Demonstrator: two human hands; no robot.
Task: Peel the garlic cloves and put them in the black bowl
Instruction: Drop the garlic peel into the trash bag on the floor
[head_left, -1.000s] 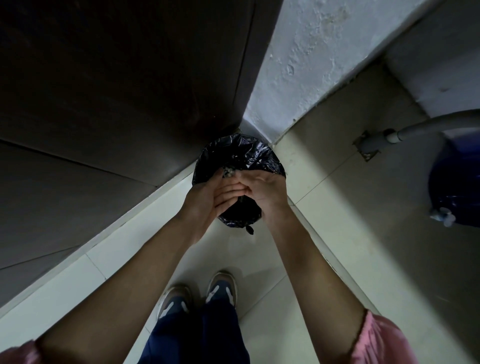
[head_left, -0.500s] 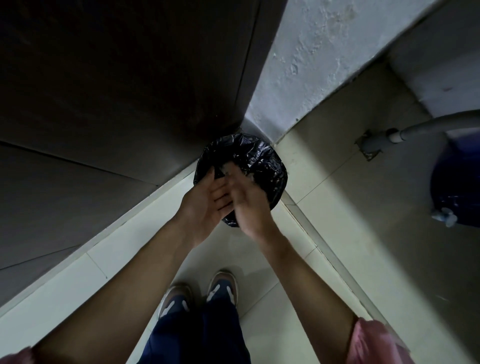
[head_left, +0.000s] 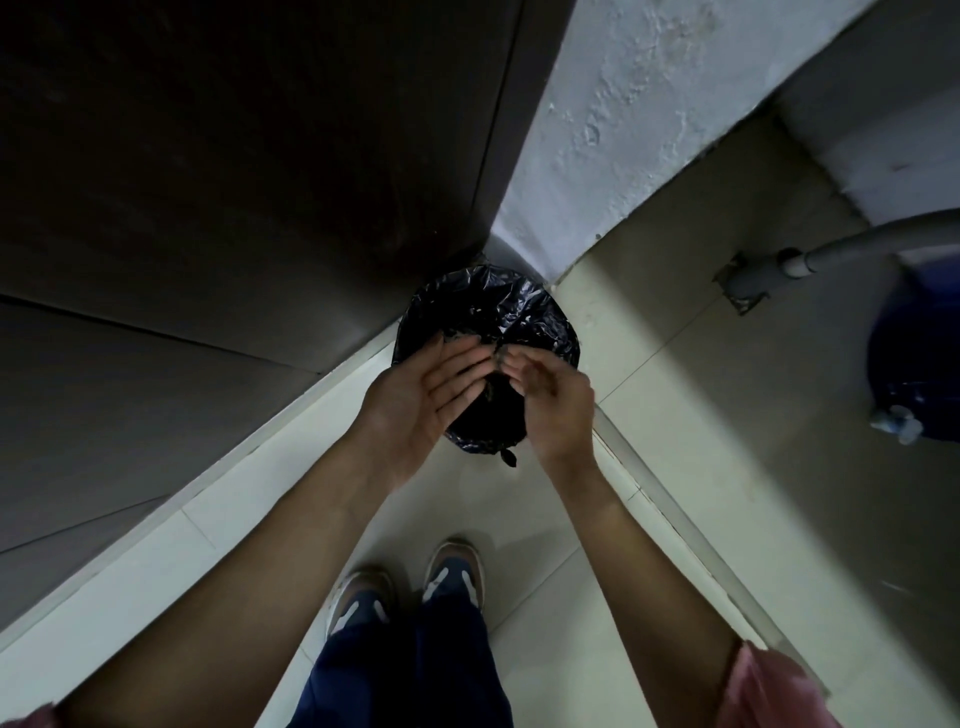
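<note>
I stand over a round bin lined with a black plastic bag (head_left: 524, 312) in the corner of the floor. My left hand (head_left: 421, 397) is held above its near rim, palm turned up and fingers straight. My right hand (head_left: 553, 402) hovers beside it over the bin, its fingers loosely bent and their tips close to the left fingertips. A tiny greyish speck shows where the fingertips meet; I cannot tell what it is. No garlic cloves and no black bowl are in view.
A dark door or panel (head_left: 234, 182) fills the left, and a rough white wall (head_left: 639, 130) rises behind the bin. A grey hose (head_left: 810, 257) and a blue container (head_left: 919, 374) lie at the right. My shoes (head_left: 410, 587) stand on pale floor tiles.
My hands were pressed together over the bin, then the right slid across the left palm. Now they have come apart, with the right hand moved to the right.
</note>
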